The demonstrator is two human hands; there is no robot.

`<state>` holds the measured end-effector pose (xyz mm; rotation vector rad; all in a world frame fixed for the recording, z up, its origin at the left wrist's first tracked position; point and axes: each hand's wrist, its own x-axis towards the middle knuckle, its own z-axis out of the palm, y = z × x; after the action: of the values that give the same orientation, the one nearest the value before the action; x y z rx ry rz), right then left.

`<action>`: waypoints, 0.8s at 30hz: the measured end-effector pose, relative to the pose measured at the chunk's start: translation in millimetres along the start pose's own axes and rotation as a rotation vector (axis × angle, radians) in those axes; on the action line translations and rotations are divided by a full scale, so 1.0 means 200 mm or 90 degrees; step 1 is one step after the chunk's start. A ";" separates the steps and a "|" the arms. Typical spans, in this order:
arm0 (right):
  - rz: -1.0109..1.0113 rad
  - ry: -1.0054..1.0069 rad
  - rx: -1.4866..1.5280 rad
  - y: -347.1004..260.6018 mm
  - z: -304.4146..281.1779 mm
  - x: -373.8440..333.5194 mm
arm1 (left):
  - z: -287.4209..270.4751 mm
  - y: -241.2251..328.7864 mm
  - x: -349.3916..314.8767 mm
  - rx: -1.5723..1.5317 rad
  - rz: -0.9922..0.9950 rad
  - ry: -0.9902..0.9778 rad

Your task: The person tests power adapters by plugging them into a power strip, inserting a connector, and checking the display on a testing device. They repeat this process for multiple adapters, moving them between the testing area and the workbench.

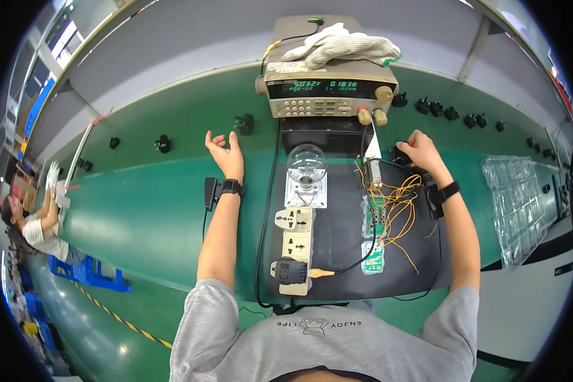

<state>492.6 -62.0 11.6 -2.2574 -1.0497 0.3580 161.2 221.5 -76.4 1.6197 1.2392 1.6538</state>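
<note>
My left hand (225, 151) hovers open over the green conveyor belt (140, 210), fingers apart and holding nothing; a small black adapter (244, 123) lies just beyond it. My right hand (419, 151) curls over a small black part (401, 155) at the far right corner of the black mat (337, 235). Between the hands stands a clear light bulb (306, 164) on a white socket base. A green circuit board (377, 213) with orange wires lies near the right hand. Both wrists carry black wristbands.
A beige bench instrument (328, 89) with a lit display stands at the back, white knit gloves (347, 46) on top. A beige power strip (294, 245) with a black plug lies near me. Black adapters line the belt. Clear plastic trays (519, 204) sit right. Another person (35, 223) works at the left.
</note>
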 end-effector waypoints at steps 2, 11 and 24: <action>0.001 0.047 0.102 0.02 -0.04 -0.04 | -0.05 0.05 -0.06 -0.161 -0.052 0.001; -0.038 -0.248 0.359 -0.72 0.07 -0.57 | -0.42 0.90 -0.48 -0.304 0.346 -0.495; -0.422 -0.060 0.148 -0.89 0.35 -0.70 | -0.44 0.60 -0.42 -0.395 0.084 -0.570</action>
<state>263.3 -51.1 67.4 -1.5866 -1.6315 0.2801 117.3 74.0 -3.3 1.7080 0.1513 0.9862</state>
